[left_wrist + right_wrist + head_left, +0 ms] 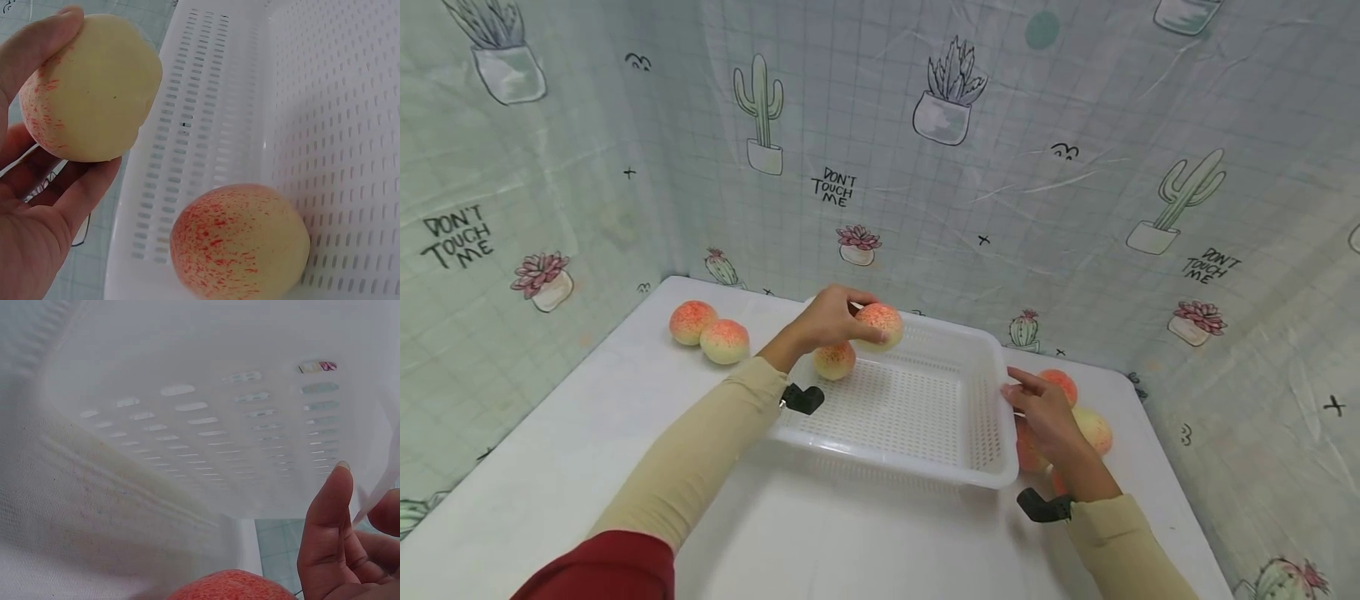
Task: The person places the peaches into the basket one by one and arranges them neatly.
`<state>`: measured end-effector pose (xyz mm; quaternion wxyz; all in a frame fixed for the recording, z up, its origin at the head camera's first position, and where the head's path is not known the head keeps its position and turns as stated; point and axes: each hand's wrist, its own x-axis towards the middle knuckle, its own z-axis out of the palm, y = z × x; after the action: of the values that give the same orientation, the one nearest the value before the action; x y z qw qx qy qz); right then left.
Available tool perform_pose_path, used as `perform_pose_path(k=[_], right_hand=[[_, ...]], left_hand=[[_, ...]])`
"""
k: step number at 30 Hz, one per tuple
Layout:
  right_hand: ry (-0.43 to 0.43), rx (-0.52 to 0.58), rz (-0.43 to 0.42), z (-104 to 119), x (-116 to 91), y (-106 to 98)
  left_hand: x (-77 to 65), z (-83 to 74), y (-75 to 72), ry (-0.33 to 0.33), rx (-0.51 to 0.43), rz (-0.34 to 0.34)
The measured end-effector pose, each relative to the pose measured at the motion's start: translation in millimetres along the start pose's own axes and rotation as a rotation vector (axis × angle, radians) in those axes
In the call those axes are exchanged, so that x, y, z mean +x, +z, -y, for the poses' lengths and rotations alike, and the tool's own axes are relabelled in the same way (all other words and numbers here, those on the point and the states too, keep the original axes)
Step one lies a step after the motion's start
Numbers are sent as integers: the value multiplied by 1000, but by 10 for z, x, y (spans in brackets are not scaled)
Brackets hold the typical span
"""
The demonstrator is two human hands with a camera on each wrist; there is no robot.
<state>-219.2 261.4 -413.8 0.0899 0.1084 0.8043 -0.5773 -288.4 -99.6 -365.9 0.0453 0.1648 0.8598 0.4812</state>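
Observation:
My left hand (829, 322) grips a peach (883, 323), yellow with red speckles, above the far left part of a white perforated basket (913, 412). In the left wrist view, thumb and fingers curve round this peach (97, 87). Another speckled peach (240, 244) lies inside the basket at its left end. My right hand (1048, 417) holds the basket's right rim; the right wrist view shows the thumb (328, 519) against the outside wall and fingers across the rim. Below that hand, a red peach (231, 589) is partly visible.
Two peaches (725, 342) touch on the white table (587, 442), left of the basket. Several more, including a yellow one (1093, 429), lie to its right, partly hidden by my right hand. A cactus-print curtain (880, 150) surrounds the table's back and sides.

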Motion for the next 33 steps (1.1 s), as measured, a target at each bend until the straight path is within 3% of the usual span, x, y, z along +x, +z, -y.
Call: perform_pose_path(k=[20, 33], right_hand=[[-26, -8, -20, -40, -3, 1], [-36, 5, -25, -43, 4, -5]], left_hand=[[150, 85, 141, -67, 31, 35], [231, 184, 199, -39, 68, 64]])
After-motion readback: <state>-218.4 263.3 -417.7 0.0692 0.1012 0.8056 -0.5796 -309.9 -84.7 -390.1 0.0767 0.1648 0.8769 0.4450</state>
